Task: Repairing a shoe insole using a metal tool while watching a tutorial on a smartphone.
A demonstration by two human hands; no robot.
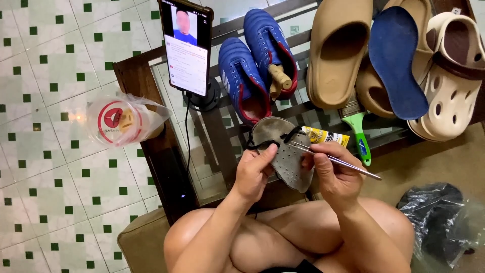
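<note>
A grey perforated insole [289, 154] is held above the near edge of the glass surface [212, 167], over the person's crossed legs. The left hand [252, 172] is closed on the insole's left edge, with a black lace [273, 141] lying across the insole's top. The right hand [328, 169] is closed in a pinching grip around a thin metal tool [343, 163], whose tip rests on the insole's upper part. Just behind the insole, a yellow glue tube [327, 135] and a green-handled brush [359, 135] lie on the surface. Further behind the insole stand a pair of blue football boots [255, 65], tan slides [337, 50], a blue insole [396, 60] and a cream clog [452, 76]. To the insole's left, a phone [186, 45] stands upright on a holder, with a plastic-wrapped cup [124, 120] beyond it.
</note>
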